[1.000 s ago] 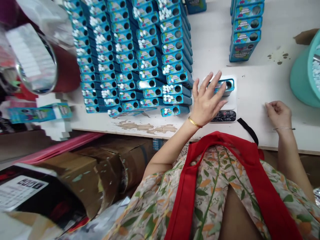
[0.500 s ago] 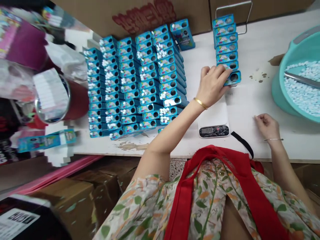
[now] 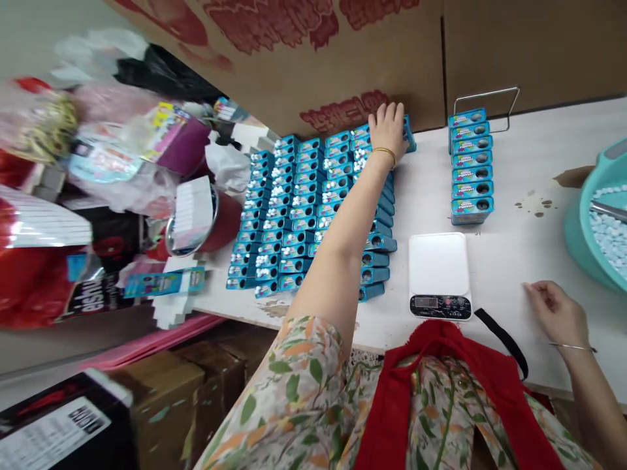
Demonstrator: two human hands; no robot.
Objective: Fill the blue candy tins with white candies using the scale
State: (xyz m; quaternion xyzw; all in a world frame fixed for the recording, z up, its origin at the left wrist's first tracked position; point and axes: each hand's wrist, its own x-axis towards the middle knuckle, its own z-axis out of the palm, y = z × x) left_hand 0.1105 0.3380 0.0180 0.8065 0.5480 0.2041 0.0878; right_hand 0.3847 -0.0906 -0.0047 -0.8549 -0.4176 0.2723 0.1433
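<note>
My left hand reaches to the far end of the tin rows, palm down, with its fingers stretched out. It lies over the left side of a single blue tin; whether it touches the tin is hidden. My right hand rests on the table by the teal tub, fingers loosely curled around nothing. A white digital scale sits bare in front of me. Beyond it stands a column of blue mint tins with round dark openings. Rows of similar tins, many topped with white candies, fill the left.
At the right edge stands the teal tub, holding small white candies and a metal scoop. A wire stand is behind the tin column. Cardboard walls the back. A black strap lies near the front edge.
My left hand has let go of the nearest tin in the right column and moved left and away to the single tin. My right hand stays curled on the table. The view has shifted.
</note>
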